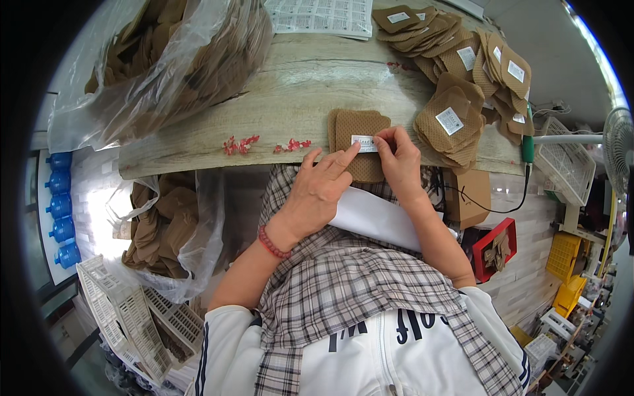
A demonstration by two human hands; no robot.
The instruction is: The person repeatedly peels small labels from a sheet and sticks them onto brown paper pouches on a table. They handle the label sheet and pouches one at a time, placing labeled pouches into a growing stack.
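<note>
A small stack of brown textured fabric pieces (364, 169) lies at the table's near edge in front of me. A white printed label (363, 146) sits on the top piece. My left hand (316, 193) has its fingers stretched out, the index fingertip pressing on the label's left part. With thumb and index finger, my right hand (401, 165) pinches the label's right end. A white paper sheet (376, 221) lies curved across my lap, below both hands.
Labelled brown pieces (449, 119) pile up at the table's right. At the far left bulges a clear plastic bag (191, 72) of brown pieces. Label sheets (323, 16) lie at the back. Red scraps (241, 144) dot the near edge. Another filled bag (168, 224) stands below left.
</note>
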